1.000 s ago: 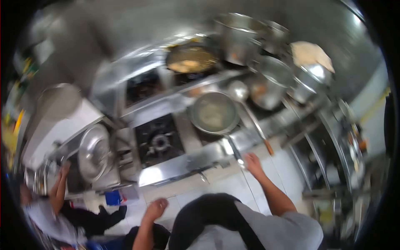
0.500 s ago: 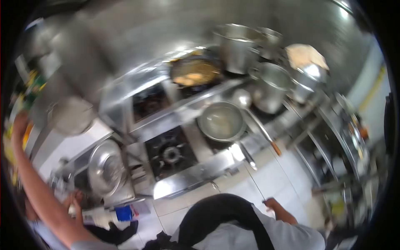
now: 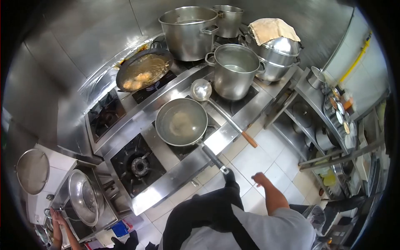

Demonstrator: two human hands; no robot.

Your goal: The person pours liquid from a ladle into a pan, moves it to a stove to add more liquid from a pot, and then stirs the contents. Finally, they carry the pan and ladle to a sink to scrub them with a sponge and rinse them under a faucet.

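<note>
My right hand [image 3: 260,179] hangs over the tiled floor, apart from the stove. Its fingers look curled; whatever may be in them is too small to make out. My left hand is out of view. Nearest to my right hand are the wooden-ended handle of a ladle [image 3: 227,115] and the dark handle of a saucepan [image 3: 182,122]. The saucepan holds cloudy liquid with something pale in it. The ladle's bowl lies on the stove between the saucepan and a tall pot [image 3: 236,81]. Behind, a wok [image 3: 123,75] holds brown oil and golden pieces.
A large stockpot [image 3: 183,41] and a lidded steamer [image 3: 275,66] topped with a cloth [image 3: 273,30] stand at the back. A bare burner [image 3: 139,166] is front left. Another person's hands [image 3: 56,216] are beside a metal basin [image 3: 83,196]. Metal shelving [image 3: 310,110] is at right.
My view has turned left and steadied, so the stove shows lower and further left. My left arm, stretched out at the left before, has left the view. My right hand stays over the floor.
</note>
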